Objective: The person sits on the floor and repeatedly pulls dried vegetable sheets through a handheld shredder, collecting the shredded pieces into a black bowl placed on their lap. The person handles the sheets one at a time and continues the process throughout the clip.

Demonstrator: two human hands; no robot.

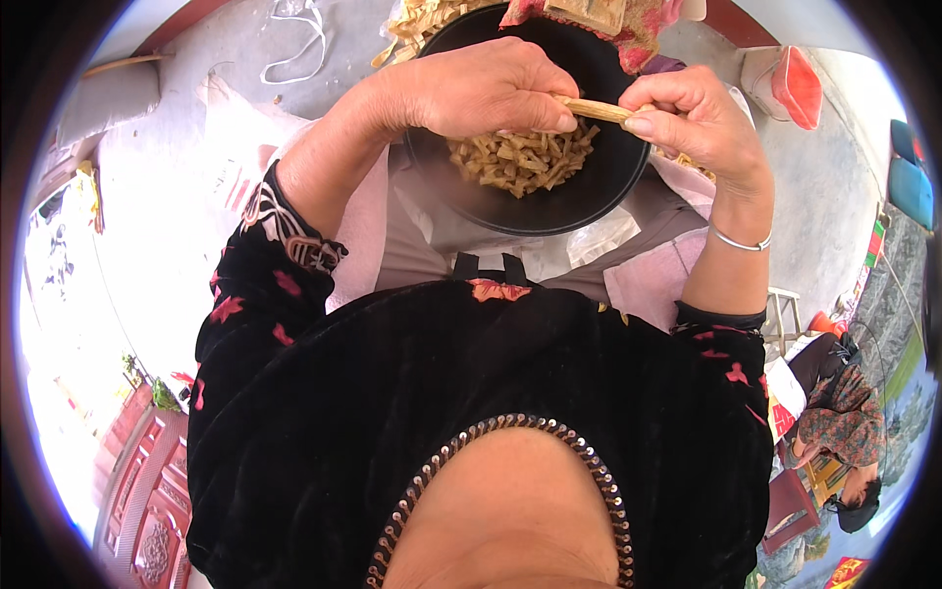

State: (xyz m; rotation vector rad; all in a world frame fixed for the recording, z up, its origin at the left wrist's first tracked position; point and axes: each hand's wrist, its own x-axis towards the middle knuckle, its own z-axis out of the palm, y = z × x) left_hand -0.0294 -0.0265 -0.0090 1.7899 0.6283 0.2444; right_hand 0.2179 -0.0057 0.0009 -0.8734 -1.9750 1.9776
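A short, pale yellow, ribbed strip (600,110) is stretched between my two hands above a round black basin (618,173). My left hand (493,92) pinches its left end between thumb and fingers. The right end is held by my right hand (695,118), thumb against the fingertips. Below them, a heap of short, light brown cut pieces (526,162) lies in the basin, partly hidden by my left hand. The basin sits in front of me, between my knees. What the strip is made of I cannot tell.
Longer pale strips (427,26) are piled beyond the basin. A wooden block (592,11) rests on a red cloth (636,44) at its far edge. Pink cloth (360,250) covers my legs. A red-lined container (798,88) stands right; another person (843,412) sits farther off.
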